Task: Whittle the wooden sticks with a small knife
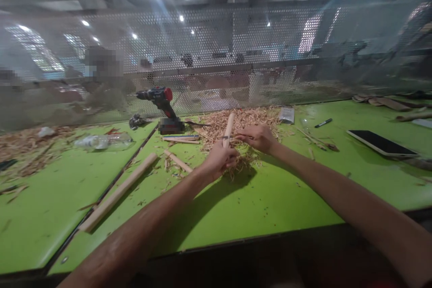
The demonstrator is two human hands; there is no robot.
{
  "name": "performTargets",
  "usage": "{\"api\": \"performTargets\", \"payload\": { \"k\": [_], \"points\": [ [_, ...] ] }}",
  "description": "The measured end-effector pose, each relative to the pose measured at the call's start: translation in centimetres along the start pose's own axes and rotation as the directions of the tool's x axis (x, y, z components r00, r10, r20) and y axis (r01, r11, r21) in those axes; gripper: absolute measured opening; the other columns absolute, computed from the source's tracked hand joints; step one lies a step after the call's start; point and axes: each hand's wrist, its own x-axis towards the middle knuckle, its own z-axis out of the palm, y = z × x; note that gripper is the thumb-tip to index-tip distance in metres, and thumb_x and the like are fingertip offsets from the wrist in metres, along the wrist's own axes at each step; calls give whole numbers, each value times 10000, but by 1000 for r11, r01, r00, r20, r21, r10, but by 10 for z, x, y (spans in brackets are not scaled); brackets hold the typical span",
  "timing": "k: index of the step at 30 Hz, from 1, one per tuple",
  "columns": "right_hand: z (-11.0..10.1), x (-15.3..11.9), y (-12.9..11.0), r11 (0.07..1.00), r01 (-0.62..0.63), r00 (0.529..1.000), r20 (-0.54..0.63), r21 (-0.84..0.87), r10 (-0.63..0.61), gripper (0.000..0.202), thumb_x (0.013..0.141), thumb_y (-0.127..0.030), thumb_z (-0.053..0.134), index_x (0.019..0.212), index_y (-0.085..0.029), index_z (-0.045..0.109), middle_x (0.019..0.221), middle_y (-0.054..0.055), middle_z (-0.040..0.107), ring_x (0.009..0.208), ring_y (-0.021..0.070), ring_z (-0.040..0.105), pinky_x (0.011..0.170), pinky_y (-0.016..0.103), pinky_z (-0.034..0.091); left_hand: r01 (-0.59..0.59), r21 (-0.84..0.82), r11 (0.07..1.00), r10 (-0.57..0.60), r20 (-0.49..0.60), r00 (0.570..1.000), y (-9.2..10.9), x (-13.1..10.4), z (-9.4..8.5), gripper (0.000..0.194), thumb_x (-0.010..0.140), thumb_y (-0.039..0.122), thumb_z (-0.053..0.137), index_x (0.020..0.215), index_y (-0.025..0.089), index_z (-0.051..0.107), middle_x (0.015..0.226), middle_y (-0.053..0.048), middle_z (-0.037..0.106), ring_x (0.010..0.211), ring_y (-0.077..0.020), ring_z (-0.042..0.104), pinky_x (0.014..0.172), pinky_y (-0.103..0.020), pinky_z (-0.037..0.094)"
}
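My left hand (221,157) is closed round the lower end of a pale wooden stick (229,125), which points up and away from me. My right hand (258,138) is closed on the handle of what looks like a small carving knife (243,137). Its thin dark blade seems to lie across the stick, just above my left hand; the exact contact is too small to tell. Behind and beneath both hands spreads a heap of curled wood shavings (216,121).
A cordless drill (164,103) stands behind on the left. A thick wooden rod (121,191) lies on the green table (263,207) beside my left forearm. Farther left is a clear plastic bottle (104,141). To the right are a pen (323,123) and a tablet (381,143). Perforated screen (209,54) behind.
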Motion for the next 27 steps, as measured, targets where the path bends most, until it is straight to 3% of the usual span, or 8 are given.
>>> {"api": "performTargets", "payload": {
  "k": [3, 6, 9, 13, 17, 22, 27],
  "points": [
    [-7, -1, 22, 992, -129, 990, -56, 15, 130, 728, 1134, -761, 405, 1032, -247, 911, 779, 80, 815, 589, 188, 637, 529, 336, 382, 60, 27, 998, -61, 22, 998, -3, -2, 6, 505, 673, -9, 744, 861, 266, 364, 538, 140, 410, 385, -40, 359, 381, -168, 215],
    [-14, -3, 40, 980, -199, 973, -116, 9, 198, 728, 1109, -790, 429, 1034, -257, 918, 874, 103, 846, 653, 234, 696, 536, 359, 411, 107, 54, 993, -109, 31, 994, -7, -2, 7, 484, 686, -11, 725, 848, 266, 363, 520, 132, 418, 379, -41, 356, 376, -169, 206],
    [-17, -3, 43, 978, -211, 976, -62, -1, 210, 689, 1120, -753, 461, 1067, -240, 919, 913, 103, 856, 641, 222, 679, 530, 347, 397, 108, 55, 993, -111, 62, 992, -10, 0, 0, 473, 697, -2, 741, 861, 257, 381, 545, 119, 453, 394, -37, 382, 383, -158, 225],
    [-20, -1, 32, 983, -184, 979, -91, 12, 184, 620, 1115, -721, 522, 1123, -238, 910, 957, 96, 862, 683, 226, 694, 552, 349, 430, 97, 43, 994, -101, 124, 987, -9, 0, -7, 493, 703, 35, 784, 867, 261, 377, 534, 130, 428, 387, -37, 365, 379, -156, 201],
    [-16, -1, 17, 990, -133, 985, -106, 56, 138, 497, 1104, -689, 565, 1103, -332, 911, 944, 70, 856, 749, 254, 730, 603, 386, 505, 85, 49, 995, -91, 154, 984, -6, 0, -6, 501, 682, 62, 801, 853, 264, 376, 502, 141, 402, 369, -37, 330, 372, -162, 211],
    [3, -2, -11, 988, -26, 999, -17, 155, 29, 422, 1126, -603, 587, 1076, -336, 910, 946, 57, 862, 724, 229, 732, 638, 378, 558, 33, 3, 999, -34, 131, 991, -3, 3, -10, 488, 652, 86, 824, 876, 248, 423, 535, 141, 423, 382, -33, 334, 378, -153, 216],
    [11, -1, -29, 974, 74, 997, 8, 214, -78, 431, 1136, -579, 572, 1095, -315, 910, 932, 48, 867, 723, 217, 744, 646, 362, 580, 20, 28, 999, -21, 37, 999, 0, 7, -12, 402, 645, 64, 786, 837, 226, 472, 521, 139, 403, 387, -34, 347, 386, -156, 223]
  ]
}}
